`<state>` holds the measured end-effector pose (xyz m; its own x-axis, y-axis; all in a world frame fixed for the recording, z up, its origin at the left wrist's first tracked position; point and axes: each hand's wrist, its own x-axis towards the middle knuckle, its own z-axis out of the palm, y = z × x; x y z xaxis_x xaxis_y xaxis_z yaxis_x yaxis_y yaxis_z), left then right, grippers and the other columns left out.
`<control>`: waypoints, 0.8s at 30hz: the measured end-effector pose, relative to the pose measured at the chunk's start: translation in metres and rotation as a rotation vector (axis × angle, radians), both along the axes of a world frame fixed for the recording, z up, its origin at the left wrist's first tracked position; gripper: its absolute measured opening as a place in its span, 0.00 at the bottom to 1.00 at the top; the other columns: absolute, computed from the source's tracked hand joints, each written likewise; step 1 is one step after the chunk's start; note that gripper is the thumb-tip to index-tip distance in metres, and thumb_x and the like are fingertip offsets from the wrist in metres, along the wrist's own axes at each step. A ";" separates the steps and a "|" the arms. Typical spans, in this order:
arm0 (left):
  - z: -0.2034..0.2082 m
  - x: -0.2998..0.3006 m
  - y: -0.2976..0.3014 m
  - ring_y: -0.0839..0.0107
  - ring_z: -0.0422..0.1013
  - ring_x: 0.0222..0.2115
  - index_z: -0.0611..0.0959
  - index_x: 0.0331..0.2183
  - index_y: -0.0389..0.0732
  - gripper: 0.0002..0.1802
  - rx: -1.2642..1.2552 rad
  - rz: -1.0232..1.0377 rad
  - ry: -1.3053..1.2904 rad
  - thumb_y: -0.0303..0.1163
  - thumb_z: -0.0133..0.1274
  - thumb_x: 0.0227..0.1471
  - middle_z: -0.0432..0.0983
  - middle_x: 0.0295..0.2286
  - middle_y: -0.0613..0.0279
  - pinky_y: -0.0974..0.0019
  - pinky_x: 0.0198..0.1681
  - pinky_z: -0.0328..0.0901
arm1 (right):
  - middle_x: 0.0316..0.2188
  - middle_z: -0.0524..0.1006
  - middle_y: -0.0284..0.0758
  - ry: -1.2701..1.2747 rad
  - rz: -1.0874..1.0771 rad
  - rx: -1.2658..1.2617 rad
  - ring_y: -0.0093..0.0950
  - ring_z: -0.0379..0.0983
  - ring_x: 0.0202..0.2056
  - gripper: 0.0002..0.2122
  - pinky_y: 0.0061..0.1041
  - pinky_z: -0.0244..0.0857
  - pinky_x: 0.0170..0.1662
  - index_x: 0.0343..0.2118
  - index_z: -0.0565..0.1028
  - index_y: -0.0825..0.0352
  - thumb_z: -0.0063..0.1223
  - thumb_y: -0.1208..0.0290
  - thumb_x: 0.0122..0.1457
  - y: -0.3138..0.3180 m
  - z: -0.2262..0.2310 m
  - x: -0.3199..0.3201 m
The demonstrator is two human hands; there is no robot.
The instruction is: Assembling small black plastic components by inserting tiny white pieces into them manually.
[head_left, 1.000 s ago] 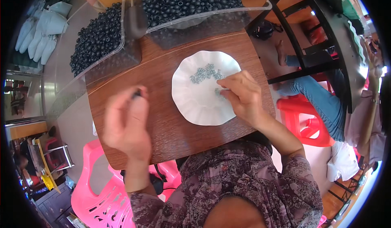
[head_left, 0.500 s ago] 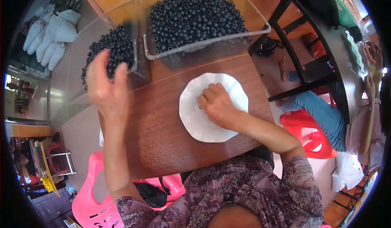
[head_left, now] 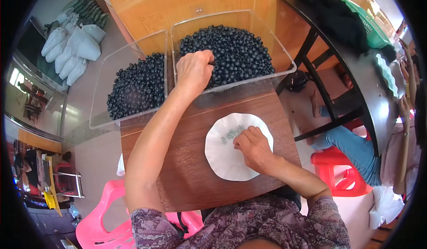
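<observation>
My left hand [head_left: 195,71] is over the near left part of the right clear bin [head_left: 249,80], its fingers curled at the heap of small round black pieces with holes [head_left: 235,48]. Whatever those fingers hold is hidden. On the wooden table, a white plate with a wavy rim [head_left: 222,162] lies nearer to me. Small pale greenish bits [head_left: 232,134] are gathered on the plate. Beside them my right hand [head_left: 255,150] rests over the plate with its fingertips pinched together; anything between them is too small to make out.
A second clear bin [head_left: 100,86] of black pieces adjoins on the left. A pink chair [head_left: 104,213] stands at lower left, white sacks [head_left: 84,44] far left. At right are a dark table [head_left: 362,77], a red stool [head_left: 333,171] and a seated person [head_left: 351,151].
My left hand has moved right, from over the left bin to the right bin, and its fingers have closed. My right hand has shifted toward the plate's right side, uncovering the greenish bits.
</observation>
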<state>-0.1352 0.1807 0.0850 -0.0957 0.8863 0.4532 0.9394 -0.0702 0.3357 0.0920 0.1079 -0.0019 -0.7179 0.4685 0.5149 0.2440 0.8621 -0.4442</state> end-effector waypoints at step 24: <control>0.008 0.029 -0.082 0.76 0.70 0.26 0.79 0.34 0.32 0.10 -0.067 -0.270 -1.319 0.27 0.54 0.48 0.75 0.28 0.60 0.74 0.33 0.65 | 0.24 0.72 0.37 0.300 -0.060 -0.482 0.34 0.68 0.27 0.05 0.28 0.62 0.31 0.28 0.73 0.70 0.54 0.83 0.46 -0.001 0.017 0.022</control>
<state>-0.1059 0.0984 0.0929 -0.2435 0.9632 0.1140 -0.1252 -0.1478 0.9811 0.1140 0.1067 0.0148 -0.5380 0.7365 0.4100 0.0891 0.5333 -0.8412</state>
